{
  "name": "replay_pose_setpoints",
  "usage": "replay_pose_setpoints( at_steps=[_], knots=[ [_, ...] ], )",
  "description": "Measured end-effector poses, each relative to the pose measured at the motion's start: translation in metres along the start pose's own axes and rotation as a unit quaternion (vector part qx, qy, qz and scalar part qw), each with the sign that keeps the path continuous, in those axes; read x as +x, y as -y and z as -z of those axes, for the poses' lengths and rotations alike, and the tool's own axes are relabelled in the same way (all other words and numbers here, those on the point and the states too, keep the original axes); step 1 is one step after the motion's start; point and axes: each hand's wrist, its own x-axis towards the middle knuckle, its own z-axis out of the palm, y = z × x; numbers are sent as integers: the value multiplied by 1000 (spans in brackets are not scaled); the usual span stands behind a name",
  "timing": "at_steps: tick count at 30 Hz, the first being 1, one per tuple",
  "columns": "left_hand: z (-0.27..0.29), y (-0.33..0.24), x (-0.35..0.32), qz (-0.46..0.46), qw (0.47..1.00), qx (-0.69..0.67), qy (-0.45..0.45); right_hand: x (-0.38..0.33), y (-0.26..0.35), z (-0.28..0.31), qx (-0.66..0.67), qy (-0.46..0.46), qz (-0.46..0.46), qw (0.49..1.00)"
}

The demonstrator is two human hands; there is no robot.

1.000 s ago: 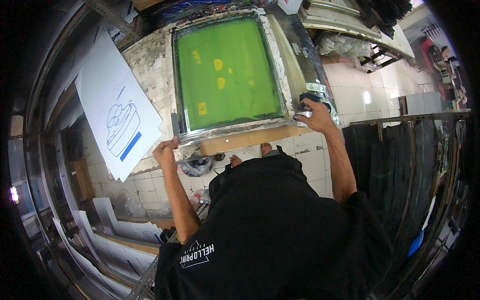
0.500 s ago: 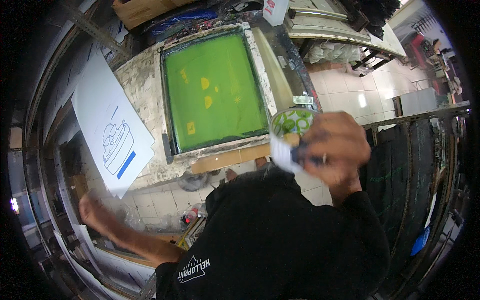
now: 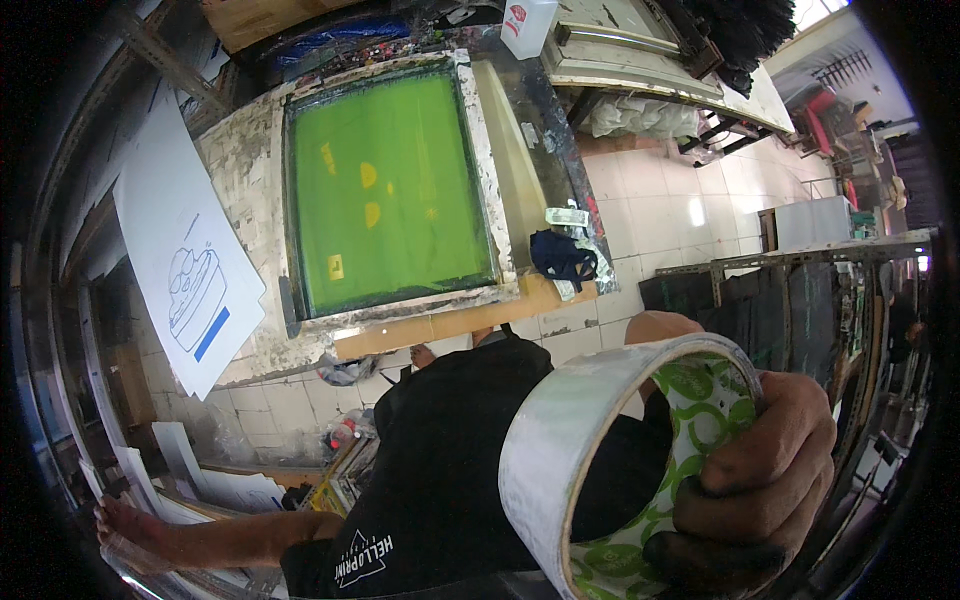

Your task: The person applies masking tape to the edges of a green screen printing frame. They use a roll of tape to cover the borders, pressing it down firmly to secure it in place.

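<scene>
One tape roll (image 3: 545, 435) — right grip (image 3: 755, 480) pinching its wall, fingers (image 3: 740, 510) inside core (image 3: 695, 400), left grip (image 3: 132, 536) unclear

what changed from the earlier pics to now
The right hand lifted the tape roll off the screen's near right corner and brought it up close to the camera. The left hand left the near left corner and swung out to the left; whether it holds anything is unclear. The screen, cloth and printed sheet stayed put.
</scene>
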Motion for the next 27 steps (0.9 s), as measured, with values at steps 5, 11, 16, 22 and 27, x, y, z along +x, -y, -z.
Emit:
replay_pose_setpoints(
  at_steps=[5, 11, 16, 22, 27],
  knots=[
    [17, 13, -13, 27, 986, -126, -102, -37, -46, 11, -98, 0, -103, 990],
    [-48, 34, -6, 29, 994, -102, 40, -188, -197, 30, -349, -14, -354, 868],
    [-53, 18, -42, -25, 918, 239, -317, -309, -239, 37, -395, 107, -388, 826],
    [-95, 10, -30, 39, 984, 86, -149, -319, -216, 26, -349, 140, -526, 763],
    [-91, 36, -33, -44, 955, 208, -205, -321, -200, 37, -322, 212, -578, 719]
  ],
)
